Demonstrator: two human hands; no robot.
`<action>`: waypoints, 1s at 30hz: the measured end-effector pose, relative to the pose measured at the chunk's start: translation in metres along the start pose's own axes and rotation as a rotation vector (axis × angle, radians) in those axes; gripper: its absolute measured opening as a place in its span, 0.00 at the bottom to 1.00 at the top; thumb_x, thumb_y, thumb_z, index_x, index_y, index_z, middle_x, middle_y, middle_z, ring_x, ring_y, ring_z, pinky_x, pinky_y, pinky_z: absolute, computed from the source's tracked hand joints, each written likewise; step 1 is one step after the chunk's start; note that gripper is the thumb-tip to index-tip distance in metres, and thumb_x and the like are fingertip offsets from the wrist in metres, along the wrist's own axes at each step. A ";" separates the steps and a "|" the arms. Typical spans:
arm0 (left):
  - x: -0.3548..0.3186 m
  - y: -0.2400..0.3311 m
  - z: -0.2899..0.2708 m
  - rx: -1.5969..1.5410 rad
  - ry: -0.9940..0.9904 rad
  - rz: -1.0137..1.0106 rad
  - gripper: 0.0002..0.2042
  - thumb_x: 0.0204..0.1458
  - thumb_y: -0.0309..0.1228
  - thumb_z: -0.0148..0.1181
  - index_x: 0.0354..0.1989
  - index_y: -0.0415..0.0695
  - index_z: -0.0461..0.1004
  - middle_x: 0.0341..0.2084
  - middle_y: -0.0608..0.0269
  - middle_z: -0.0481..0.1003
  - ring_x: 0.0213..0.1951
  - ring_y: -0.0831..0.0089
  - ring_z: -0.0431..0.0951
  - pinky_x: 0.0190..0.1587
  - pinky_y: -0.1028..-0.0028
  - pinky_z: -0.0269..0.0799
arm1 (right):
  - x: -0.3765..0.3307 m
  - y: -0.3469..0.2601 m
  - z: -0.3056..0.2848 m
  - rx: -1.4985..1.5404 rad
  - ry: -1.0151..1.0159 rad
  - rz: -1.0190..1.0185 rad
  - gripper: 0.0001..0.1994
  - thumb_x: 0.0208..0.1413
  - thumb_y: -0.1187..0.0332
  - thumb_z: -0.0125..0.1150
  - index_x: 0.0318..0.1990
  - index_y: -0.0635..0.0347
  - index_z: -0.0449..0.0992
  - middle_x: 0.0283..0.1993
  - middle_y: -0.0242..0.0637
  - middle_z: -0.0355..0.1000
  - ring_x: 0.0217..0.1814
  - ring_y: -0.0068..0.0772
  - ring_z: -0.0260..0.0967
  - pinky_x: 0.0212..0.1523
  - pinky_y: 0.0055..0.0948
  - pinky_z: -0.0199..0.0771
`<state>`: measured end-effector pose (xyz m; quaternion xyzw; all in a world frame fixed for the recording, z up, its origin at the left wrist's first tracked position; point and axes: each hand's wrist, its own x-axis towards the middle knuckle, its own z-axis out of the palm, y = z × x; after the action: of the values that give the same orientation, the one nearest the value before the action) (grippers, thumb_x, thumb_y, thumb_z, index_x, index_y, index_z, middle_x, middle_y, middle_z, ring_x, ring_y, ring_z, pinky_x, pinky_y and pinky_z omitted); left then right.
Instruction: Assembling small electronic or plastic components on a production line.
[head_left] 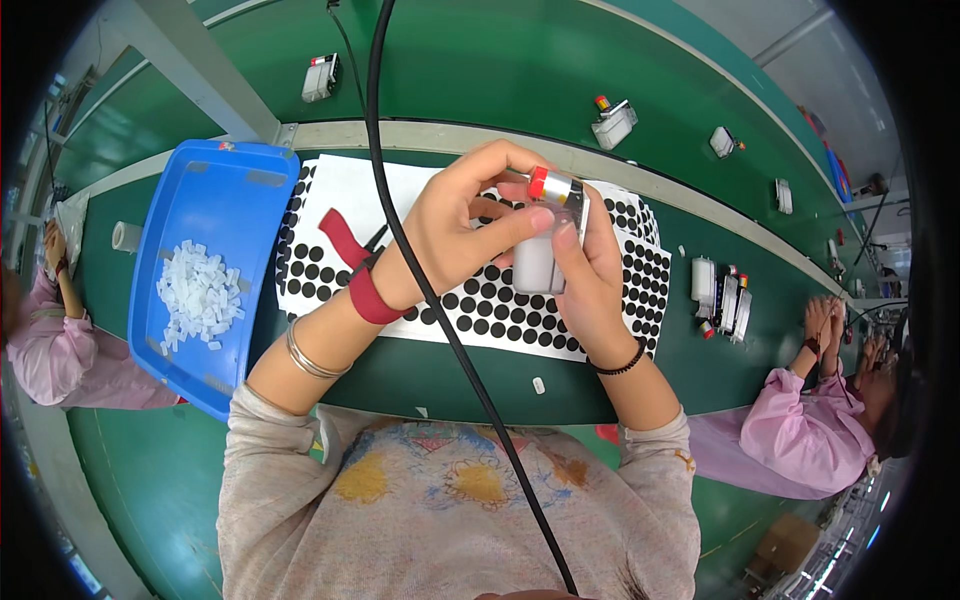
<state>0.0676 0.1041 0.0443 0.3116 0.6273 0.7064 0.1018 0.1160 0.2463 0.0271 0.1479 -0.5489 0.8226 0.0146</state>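
In front of my chest I hold a small device with a translucent white housing (538, 264) and a silver cylindrical motor (558, 187) with a red end. My right hand (597, 285) is wrapped round its right side, the thumb resting on the housing. From the left, my left hand (465, 220) curls over the device, thumb on its front and fingers bent round the motor end; some of these fingertips are hidden. Beneath both hands lie white sheets (480, 331) with rows of round black stickers. A red band (372, 298) circles my left wrist.
A blue tray (160, 215) with a heap of small white pieces (200, 295) stands at the left. A black cable (440, 310) hangs across the view. Similar devices lie at right (722, 300) and on the green surface beyond (614, 125). People in pink sit on both sides.
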 end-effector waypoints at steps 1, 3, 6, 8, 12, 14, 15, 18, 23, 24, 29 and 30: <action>0.000 -0.001 0.002 -0.001 -0.001 -0.001 0.12 0.46 0.26 0.57 0.39 0.41 0.67 0.35 0.66 0.68 0.36 0.81 0.68 0.29 0.82 0.71 | -0.001 -0.001 0.000 -0.037 -0.005 -0.046 0.20 0.59 0.64 0.43 0.56 0.63 0.53 0.49 0.42 0.62 0.43 0.27 0.67 0.41 0.27 0.73; 0.002 -0.002 0.006 -0.055 -0.005 -0.006 0.12 0.47 0.23 0.52 0.42 0.42 0.64 0.37 0.66 0.68 0.34 0.83 0.67 0.24 0.84 0.67 | -0.003 -0.001 -0.001 -0.080 -0.015 -0.062 0.20 0.60 0.64 0.42 0.56 0.63 0.53 0.51 0.42 0.60 0.44 0.27 0.66 0.41 0.27 0.72; 0.004 -0.002 0.007 -0.164 -0.036 -0.090 0.18 0.43 0.17 0.44 0.46 0.41 0.62 0.44 0.60 0.66 0.42 0.78 0.68 0.35 0.82 0.67 | -0.005 0.004 -0.002 -0.121 -0.010 -0.118 0.20 0.60 0.64 0.42 0.56 0.64 0.53 0.51 0.41 0.59 0.44 0.26 0.65 0.41 0.26 0.72; 0.007 -0.001 0.011 -0.222 -0.031 -0.129 0.20 0.42 0.17 0.43 0.47 0.41 0.62 0.42 0.61 0.66 0.41 0.79 0.68 0.33 0.84 0.66 | -0.006 0.005 -0.003 -0.146 0.002 -0.119 0.19 0.59 0.66 0.42 0.56 0.64 0.54 0.52 0.41 0.59 0.44 0.26 0.65 0.42 0.26 0.71; 0.010 0.005 0.012 -0.304 -0.086 -0.286 0.22 0.41 0.18 0.46 0.50 0.42 0.61 0.39 0.63 0.66 0.39 0.79 0.68 0.32 0.85 0.65 | -0.006 0.000 -0.010 -0.168 -0.037 -0.133 0.19 0.58 0.69 0.41 0.55 0.64 0.54 0.52 0.42 0.60 0.45 0.26 0.64 0.42 0.27 0.71; 0.006 -0.002 0.012 -0.071 -0.023 -0.132 0.23 0.41 0.19 0.48 0.50 0.42 0.61 0.40 0.63 0.65 0.38 0.79 0.68 0.31 0.85 0.65 | -0.004 -0.004 -0.006 -0.138 -0.015 -0.170 0.19 0.58 0.69 0.41 0.56 0.64 0.53 0.51 0.42 0.60 0.45 0.27 0.64 0.43 0.27 0.70; 0.005 -0.006 0.013 0.162 0.041 0.025 0.23 0.41 0.20 0.51 0.50 0.42 0.61 0.41 0.64 0.65 0.37 0.79 0.68 0.30 0.86 0.65 | -0.003 -0.005 -0.005 -0.108 0.006 -0.207 0.19 0.58 0.69 0.40 0.56 0.64 0.53 0.50 0.43 0.61 0.46 0.27 0.64 0.45 0.28 0.69; 0.002 0.002 0.014 0.404 0.189 0.290 0.20 0.35 0.29 0.64 0.41 0.43 0.69 0.30 0.64 0.70 0.31 0.71 0.70 0.33 0.77 0.65 | -0.004 -0.003 -0.009 -0.142 0.041 -0.189 0.19 0.58 0.70 0.40 0.56 0.64 0.53 0.49 0.42 0.60 0.47 0.28 0.62 0.49 0.27 0.63; -0.003 0.007 0.022 0.478 0.252 0.416 0.12 0.35 0.28 0.65 0.31 0.41 0.73 0.29 0.59 0.72 0.32 0.65 0.71 0.36 0.74 0.66 | -0.011 -0.003 -0.014 -0.218 0.080 -0.206 0.21 0.56 0.68 0.43 0.56 0.66 0.52 0.49 0.41 0.58 0.50 0.29 0.57 0.52 0.28 0.56; -0.004 0.008 0.025 0.447 0.253 0.411 0.11 0.37 0.27 0.64 0.32 0.41 0.74 0.31 0.58 0.73 0.34 0.66 0.72 0.37 0.74 0.66 | -0.012 -0.004 -0.014 -0.240 0.068 -0.245 0.23 0.54 0.67 0.45 0.56 0.67 0.51 0.49 0.42 0.57 0.51 0.30 0.56 0.53 0.28 0.55; -0.009 0.008 0.029 0.206 0.237 0.234 0.09 0.40 0.24 0.61 0.33 0.41 0.75 0.32 0.62 0.75 0.36 0.71 0.72 0.38 0.76 0.65 | -0.008 -0.003 -0.016 -0.459 0.097 -0.405 0.29 0.49 0.67 0.53 0.56 0.68 0.51 0.49 0.43 0.53 0.52 0.32 0.53 0.52 0.28 0.54; -0.010 0.008 0.029 0.181 0.224 0.181 0.09 0.41 0.24 0.61 0.34 0.41 0.74 0.32 0.63 0.75 0.36 0.72 0.72 0.38 0.77 0.64 | -0.009 -0.002 -0.017 -0.520 0.123 -0.420 0.29 0.48 0.67 0.55 0.56 0.68 0.51 0.50 0.44 0.53 0.52 0.33 0.53 0.53 0.29 0.54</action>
<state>0.0934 0.1210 0.0496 0.2941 0.6653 0.6835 -0.0611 0.1208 0.2640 0.0210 0.1990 -0.6961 0.6413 0.2540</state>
